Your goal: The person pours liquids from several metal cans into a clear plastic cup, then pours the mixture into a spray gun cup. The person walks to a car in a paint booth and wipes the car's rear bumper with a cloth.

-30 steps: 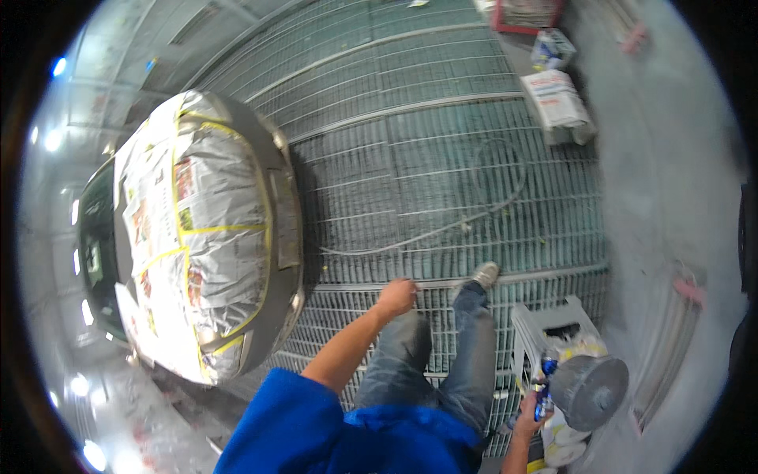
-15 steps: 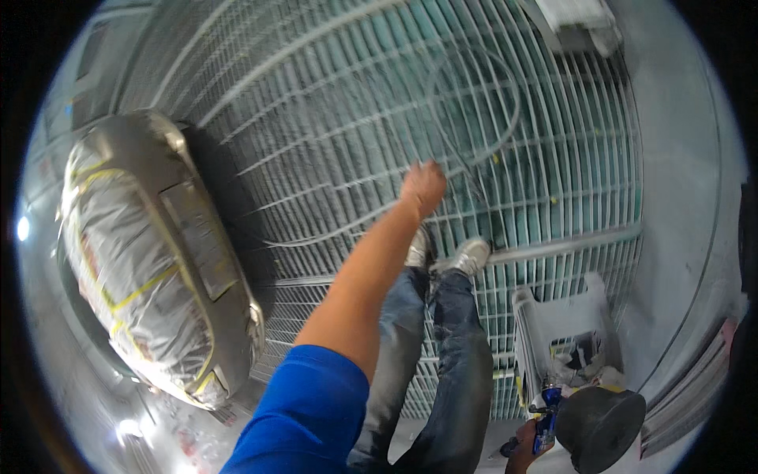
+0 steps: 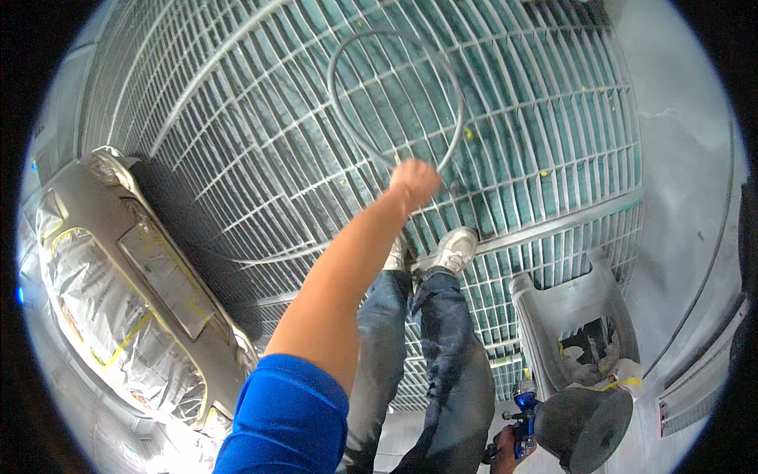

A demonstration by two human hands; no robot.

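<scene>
My left hand (image 3: 416,183) is stretched out in front of me over the floor grating, its fingers closed around a grey hose (image 3: 341,110). Beyond the hand the hose rises in a wide loop, and another stretch trails off to the left. Low on the right, my right hand (image 3: 503,450) is wrapped round the handle of a blue spray gun (image 3: 523,423), partly cut off by the lower edge. A large dark grey cup (image 3: 588,430) sits on the gun, tilted to the right.
A car (image 3: 170,272) masked with sheeting and yellow tape stands at the left. A grey stool-like stand (image 3: 557,304) is on the right, behind the gun. Metal grating (image 3: 300,158) covers the floor, and a pale wall (image 3: 683,197) with a thin cable bounds the right side.
The view has shifted, with the car now farther left and lower. The hose loop has come down closer to my left hand. My right hand still holds the spray gun.
</scene>
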